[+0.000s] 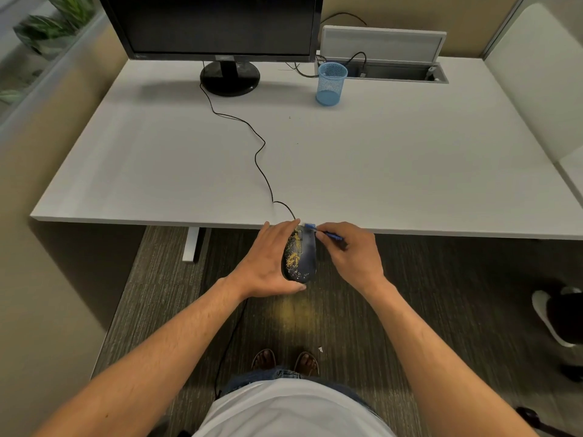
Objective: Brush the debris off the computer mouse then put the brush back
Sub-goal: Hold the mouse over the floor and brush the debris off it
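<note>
A black computer mouse [303, 257] is held in the air just off the desk's front edge, above the carpet. Yellow debris [293, 252] covers its left half; the right half looks mostly bare. My left hand [266, 261] grips the mouse from its left side and underneath. My right hand [350, 252] pinches a small blue brush [329, 234], whose head [309, 226] sits at the mouse's front right corner. The mouse's black cable [256, 156] runs back across the desk toward the monitor.
A white desk [410, 159] carries a black monitor [217, 26] and a blue mesh pen cup [331, 84] at the back. A yellow dusting of debris [296, 313] lies on the carpet below the mouse. A person's shoe [550, 316] is at the right.
</note>
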